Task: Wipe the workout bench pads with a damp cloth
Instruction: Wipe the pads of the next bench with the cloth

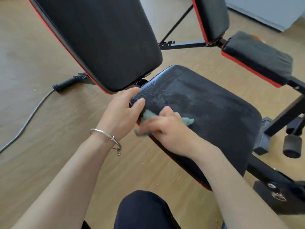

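Note:
The black seat pad (214, 116) with red trim fills the middle of the view, and a damp sheen shows on its surface. My right hand (166, 128) holds a green cloth (148, 115) against the pad's near left corner; the hand is blurred. My left hand (125, 109), with a silver bangle on the wrist, grips the left edge of the seat pad, thumb on top. The large black back pad (102, 38) rises at the upper left, tilted. Two smaller black pads (257, 58) stand at the upper right.
The bench's black metal frame (184, 44) runs behind the pads, with foam rollers (292, 146) at the right. A grey cable (28, 121) lies on the wooden floor at the left. My knee in dark trousers (145, 210) is at the bottom.

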